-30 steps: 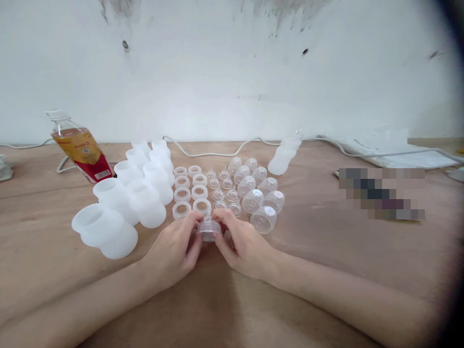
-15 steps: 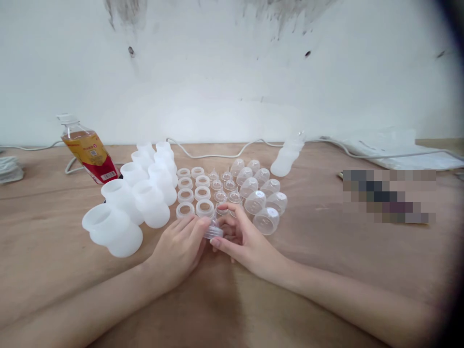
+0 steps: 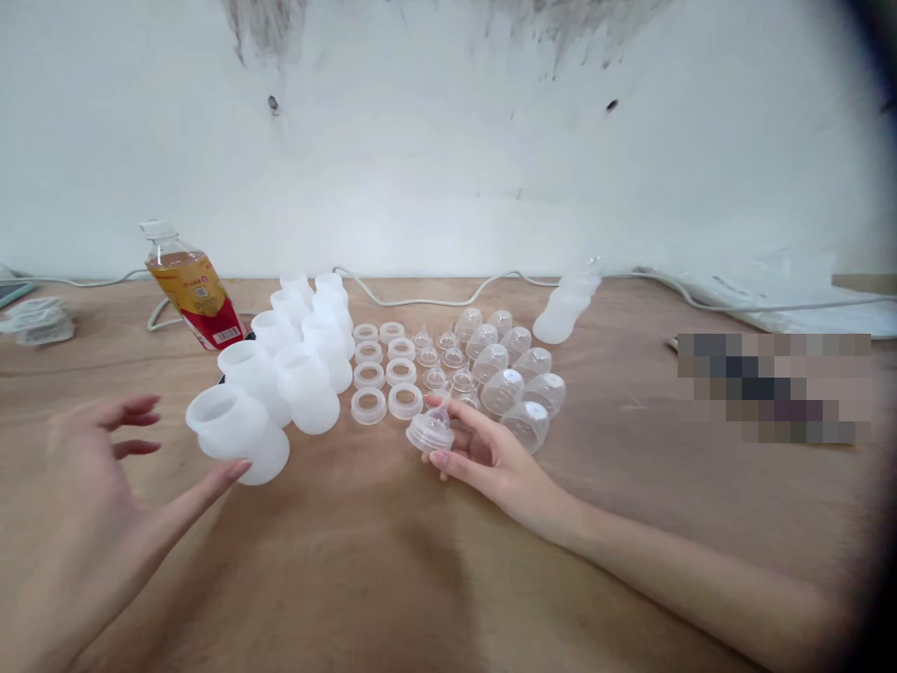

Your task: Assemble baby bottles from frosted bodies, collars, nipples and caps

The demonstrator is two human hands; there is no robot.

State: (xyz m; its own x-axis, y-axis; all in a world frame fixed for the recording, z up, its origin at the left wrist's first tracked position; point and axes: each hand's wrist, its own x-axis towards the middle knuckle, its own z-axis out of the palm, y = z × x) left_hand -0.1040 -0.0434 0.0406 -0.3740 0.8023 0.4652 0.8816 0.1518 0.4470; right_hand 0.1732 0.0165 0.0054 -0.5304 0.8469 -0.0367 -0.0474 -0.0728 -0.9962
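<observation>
My right hand [image 3: 483,449] holds a clear nipple with a ring around its base [image 3: 430,430] between thumb and fingers, above the table's middle. At the left, my left hand [image 3: 133,477] is open, thumb and fingers spread beside the nearest frosted white bottle [image 3: 242,430]; whether it touches the bottle I cannot tell. Several such bottles stand in two rows. Right of them lie two columns of translucent rings [image 3: 368,404], then clear nipples [image 3: 435,378], then clear dome caps [image 3: 525,425].
A drink bottle [image 3: 200,294] with a red and yellow label stands at the back left. One bottle with a clear top [image 3: 561,304] stands at the back right. A white cable [image 3: 434,302] runs along the wall. A pixelated object [image 3: 771,388] and plastic bags [image 3: 777,290] lie right.
My left hand has let go of the ringed nipple and moved left to the white bottles, opening. My right hand still holds the nipple piece. The view has shifted slightly.
</observation>
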